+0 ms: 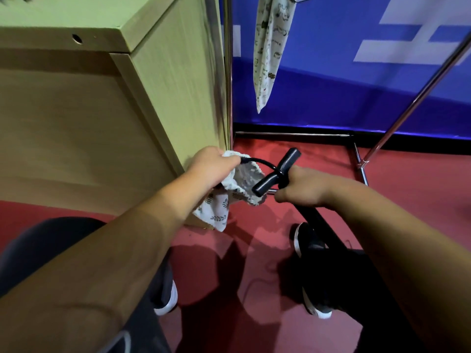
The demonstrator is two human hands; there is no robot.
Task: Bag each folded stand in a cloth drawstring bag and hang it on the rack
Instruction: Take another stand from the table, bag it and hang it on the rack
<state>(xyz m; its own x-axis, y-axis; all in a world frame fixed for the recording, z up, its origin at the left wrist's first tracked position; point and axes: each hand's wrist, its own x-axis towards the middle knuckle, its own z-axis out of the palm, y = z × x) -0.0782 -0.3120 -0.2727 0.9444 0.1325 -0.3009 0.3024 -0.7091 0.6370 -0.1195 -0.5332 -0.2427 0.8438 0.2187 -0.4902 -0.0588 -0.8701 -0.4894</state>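
My left hand (212, 165) grips the mouth of a white cloth drawstring bag with a leaf print (229, 197), and the bag's black cord loops out toward the right. My right hand (299, 186) holds a black folded stand (276, 171) by its shaft, just below its T-shaped top bar. The bar's lower end sits right at the bag's open mouth. The stand's long black body runs down past my right wrist, partly hidden. A filled patterned cloth bag (271, 47) hangs on the metal rack (418, 98) above.
A light wooden cabinet (102, 98) stands close on the left, its corner beside my left hand. The rack's chrome post (228, 72) and base rails (293, 135) rest on the red floor before a blue wall. My shoes (316, 296) are below.
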